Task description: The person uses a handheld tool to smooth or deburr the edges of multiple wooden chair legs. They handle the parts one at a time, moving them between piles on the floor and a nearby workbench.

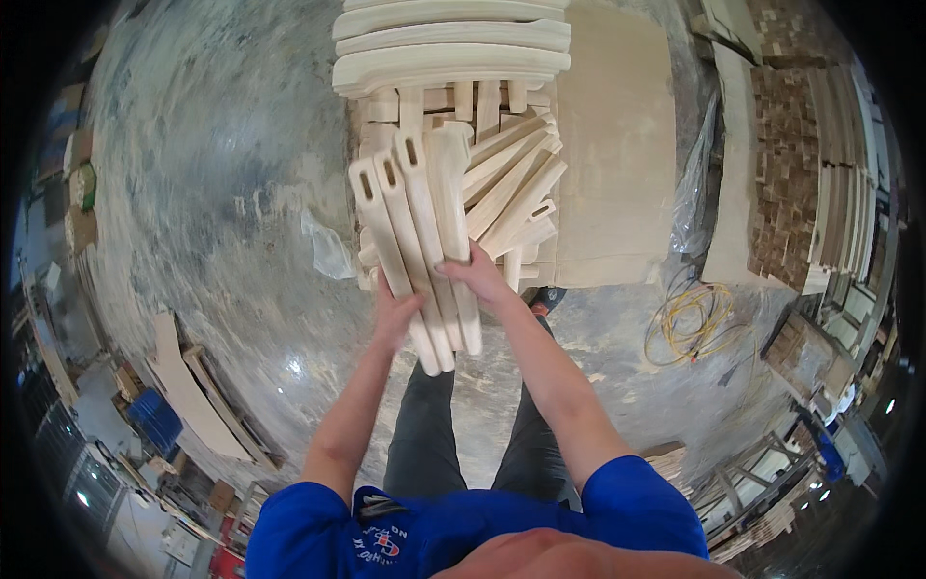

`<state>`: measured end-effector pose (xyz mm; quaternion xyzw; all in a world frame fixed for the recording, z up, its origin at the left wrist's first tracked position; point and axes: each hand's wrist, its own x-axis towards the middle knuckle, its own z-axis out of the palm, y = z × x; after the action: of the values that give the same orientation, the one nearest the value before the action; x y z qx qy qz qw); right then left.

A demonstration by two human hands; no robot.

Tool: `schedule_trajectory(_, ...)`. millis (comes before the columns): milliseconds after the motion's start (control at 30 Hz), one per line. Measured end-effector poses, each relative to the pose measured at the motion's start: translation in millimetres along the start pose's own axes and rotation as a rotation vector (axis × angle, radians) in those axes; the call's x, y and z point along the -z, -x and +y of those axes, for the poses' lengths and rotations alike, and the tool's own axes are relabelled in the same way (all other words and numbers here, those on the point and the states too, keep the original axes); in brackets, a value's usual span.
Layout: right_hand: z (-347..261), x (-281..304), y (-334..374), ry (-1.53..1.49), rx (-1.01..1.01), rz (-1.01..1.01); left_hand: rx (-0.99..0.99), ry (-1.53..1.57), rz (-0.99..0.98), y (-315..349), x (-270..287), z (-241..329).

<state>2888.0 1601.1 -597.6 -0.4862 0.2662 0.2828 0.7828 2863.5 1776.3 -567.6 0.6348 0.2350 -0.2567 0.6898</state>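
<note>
The left hand (394, 318) grips the underside of a bundle of slotted wooden slats (415, 241), its fingers curled up against the left-most piece. The right hand (482, 278) lies on the bundle from the 3 o'clock side, palm pressed to the outer slat and fingers wrapped over its top face, so the four pieces sit clamped between the two hands. The slats are pale, unfinished wood, each long and gently curved, with an oblong slot cut near the far end; they fan slightly apart toward 12 o'clock and converge toward 6 o'clock, where their lower ends hang just past the hands.

The bundle is held just above the centre of the view, over the near edge of a loose pile of similar slats (511, 183) that lies criss-crossed at about 1 o'clock from the hands. Beyond that pile, at 12 o'clock, broader curved wooden boards (449, 43) are stacked flat, one on another. At 2 o'clock a large pale panel (612, 145) lies on the concrete floor (212, 193). A crumpled clear plastic sheet (328, 251) rests on the floor at 9 o'clock, near the bundle. At 3 o'clock, well apart, a coil of yellow cable (690, 323) lies on the floor, and further out at 2 o'clock stand stacks of darker wood blocks (786, 145). Both forearms come up from 6 o'clock out of blue sleeves (637, 497).
</note>
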Motion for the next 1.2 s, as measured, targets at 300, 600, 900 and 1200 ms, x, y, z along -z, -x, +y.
schedule_trajectory(300,-2.2,81.0,57.1,0.663,-0.116,-0.276,0.148,0.709,0.361,101.7,-134.1,-78.2)
schedule_trajectory(600,-89.2,47.0,-44.8,1.593,-0.093,-0.584,0.270,1.159,0.413,10.0,-196.4,-89.2)
schedule_trajectory(900,-64.0,23.9,-124.4,1.899,0.528,-0.501,0.153,1.526,0.443,-43.8,-188.8,-115.4)
schedule_trajectory(1200,-51.9,1.3,-158.2,1.953,0.260,-0.509,0.087,1.406,0.429,-44.5,-177.8,-106.8)
